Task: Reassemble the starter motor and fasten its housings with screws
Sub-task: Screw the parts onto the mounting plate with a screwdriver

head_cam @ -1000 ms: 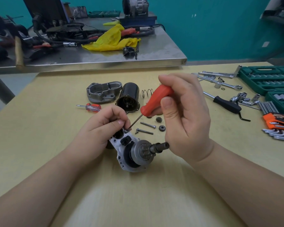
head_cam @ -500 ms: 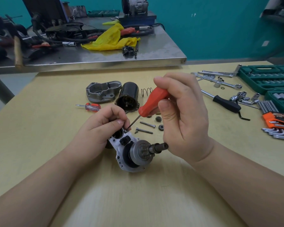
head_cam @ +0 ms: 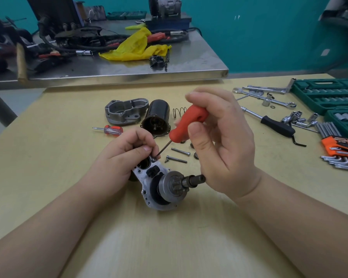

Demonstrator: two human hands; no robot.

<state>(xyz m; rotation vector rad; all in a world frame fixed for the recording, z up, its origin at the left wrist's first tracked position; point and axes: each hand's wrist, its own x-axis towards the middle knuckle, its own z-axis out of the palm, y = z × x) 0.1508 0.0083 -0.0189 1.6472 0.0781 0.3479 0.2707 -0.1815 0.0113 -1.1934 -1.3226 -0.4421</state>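
Your right hand [head_cam: 221, 141] grips the red-handled screwdriver [head_cam: 189, 123], fingers and thumb curled round the handle; shaft slants down toward 7 o'clock, tip at the top edge of the starter assy [head_cam: 161, 185]. Your left hand [head_cam: 125, 153] is curled on that same top edge, thumb and forefinger pinched beside the tip; can't tell if a screw sits there. Assy lies on the wooden table [head_cam: 48, 157], center frame, pinion shaft pointing to 3 o'clock, just short of your right palm. Loose parts at 12 o'clock of the assy: grey end cover [head_cam: 125, 111], black motor can [head_cam: 157, 120], spring [head_cam: 179, 112]. Two long bolts [head_cam: 178, 155] at 2 o'clock, small gears near them. Small screwdriver [head_cam: 109, 129] at 10 o'clock. Socket set [head_cam: 327, 95] and hex keys [head_cam: 338, 149] far right.
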